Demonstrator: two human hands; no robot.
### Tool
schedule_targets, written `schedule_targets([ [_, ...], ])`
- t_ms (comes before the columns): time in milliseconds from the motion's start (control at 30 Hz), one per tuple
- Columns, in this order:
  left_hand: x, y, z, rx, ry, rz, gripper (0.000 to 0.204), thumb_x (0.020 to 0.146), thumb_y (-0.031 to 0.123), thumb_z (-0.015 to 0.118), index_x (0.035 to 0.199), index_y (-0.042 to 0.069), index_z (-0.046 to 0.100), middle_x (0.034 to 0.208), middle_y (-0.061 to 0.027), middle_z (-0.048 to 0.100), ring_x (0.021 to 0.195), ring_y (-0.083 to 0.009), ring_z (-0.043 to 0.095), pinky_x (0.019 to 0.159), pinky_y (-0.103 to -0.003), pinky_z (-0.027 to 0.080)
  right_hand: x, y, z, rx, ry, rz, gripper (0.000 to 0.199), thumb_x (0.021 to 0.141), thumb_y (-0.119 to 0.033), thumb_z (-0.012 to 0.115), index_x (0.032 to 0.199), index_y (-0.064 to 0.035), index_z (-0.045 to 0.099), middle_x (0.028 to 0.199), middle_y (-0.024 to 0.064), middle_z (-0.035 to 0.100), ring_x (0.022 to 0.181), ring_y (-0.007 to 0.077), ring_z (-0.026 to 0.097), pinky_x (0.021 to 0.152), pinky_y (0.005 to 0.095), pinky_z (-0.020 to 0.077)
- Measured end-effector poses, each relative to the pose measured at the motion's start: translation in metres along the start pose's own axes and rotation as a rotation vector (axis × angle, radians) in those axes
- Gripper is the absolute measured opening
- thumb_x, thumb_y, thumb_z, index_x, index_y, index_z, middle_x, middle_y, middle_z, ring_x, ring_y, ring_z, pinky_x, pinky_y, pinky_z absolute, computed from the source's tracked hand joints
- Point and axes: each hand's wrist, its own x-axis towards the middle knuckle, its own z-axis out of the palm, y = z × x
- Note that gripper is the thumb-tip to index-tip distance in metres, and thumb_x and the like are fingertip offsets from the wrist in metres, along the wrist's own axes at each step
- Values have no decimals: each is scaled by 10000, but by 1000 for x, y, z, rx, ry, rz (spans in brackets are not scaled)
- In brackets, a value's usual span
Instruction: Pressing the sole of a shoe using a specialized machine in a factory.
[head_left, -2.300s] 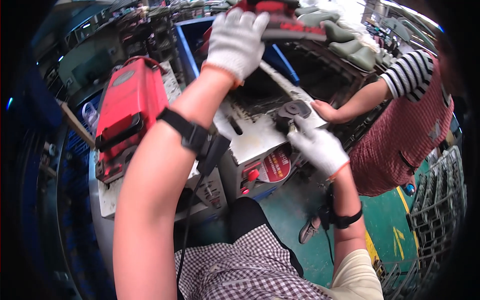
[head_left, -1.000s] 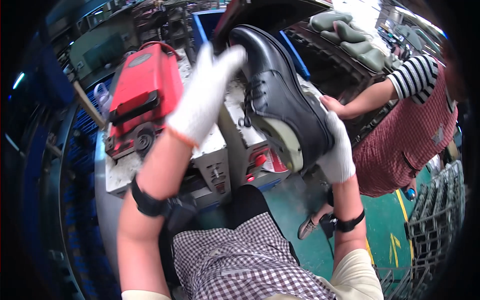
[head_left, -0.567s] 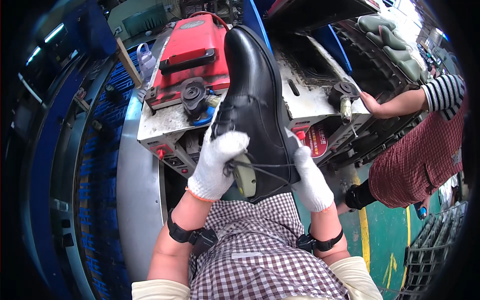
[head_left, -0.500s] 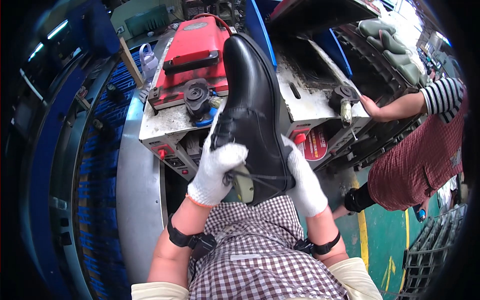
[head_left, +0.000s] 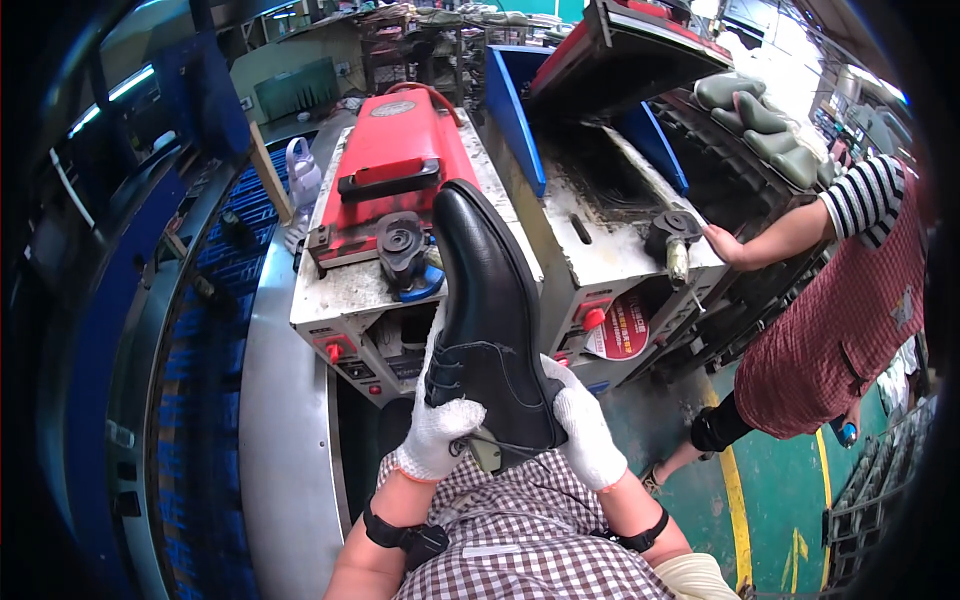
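Note:
A black leather lace-up shoe (head_left: 488, 300) is held up in front of me, toe pointing up and away, its sole edge facing right. My left hand (head_left: 443, 430), in a white knitted glove, grips it on the laced side near the ankle opening. My right hand (head_left: 588, 432), gloved the same way, clasps the heel end from the right. A pale green shoe last (head_left: 487, 452) shows in the opening, with dark lace ends beside it. Some fingers of both hands are hidden behind the shoe.
Beyond the shoe stands a press machine with a red lid (head_left: 397, 140) lowered. To its right, another machine has its lid (head_left: 640, 50) raised between blue side panels. At the right, a co-worker's hand (head_left: 728, 246) rests on that machine. A metal-edged conveyor (head_left: 285, 420) runs along my left.
The shoe and both hands are lower in view and smaller, farther from my head. More of the machines now shows behind them. Both hands keep their hold.

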Motion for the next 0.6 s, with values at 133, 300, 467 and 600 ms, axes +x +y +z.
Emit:
schedule_targets([
  [133, 2, -6, 4, 79, -2, -16, 1224, 671, 152, 789, 1716, 55, 159, 1615, -90, 477, 1443, -212, 517, 1212, -370, 426, -3, 18, -3, 46, 83, -91, 736, 1115, -498, 501, 1590, 59, 417, 1551, 160, 547, 1447, 227, 496, 1232, 362, 347],
  [300, 12, -32, -29, -65, -107, 32, 971, 830, 61, 736, 1679, 46, 264, 1507, -78, 562, 1285, -172, 621, 1120, -334, 500, 0, 8, -14, -102, 69, -128, 670, 1113, -415, 500, 1588, 50, 423, 1580, 177, 522, 1478, 249, 469, 1246, 378, 326],
  [467, 17, -35, -30, -241, -106, -63, 872, 865, -19, 678, 1656, 83, 327, 1428, -54, 613, 1177, -154, 675, 1034, -319, 563, 10, -25, -23, -256, -42, -35, 651, 1079, -293, 562, 1611, 37, 385, 1643, 190, 442, 1523, 272, 423, 1268, 390, 299],
  [600, 19, -17, 11, -204, -179, -61, 1035, 789, 73, 767, 1691, 86, 259, 1513, -69, 572, 1306, -196, 624, 1102, -353, 528, 33, -38, -25, -160, 41, -85, 823, 1008, -203, 692, 1684, -33, 256, 1690, 181, 363, 1537, 275, 404, 1264, 385, 312],
])
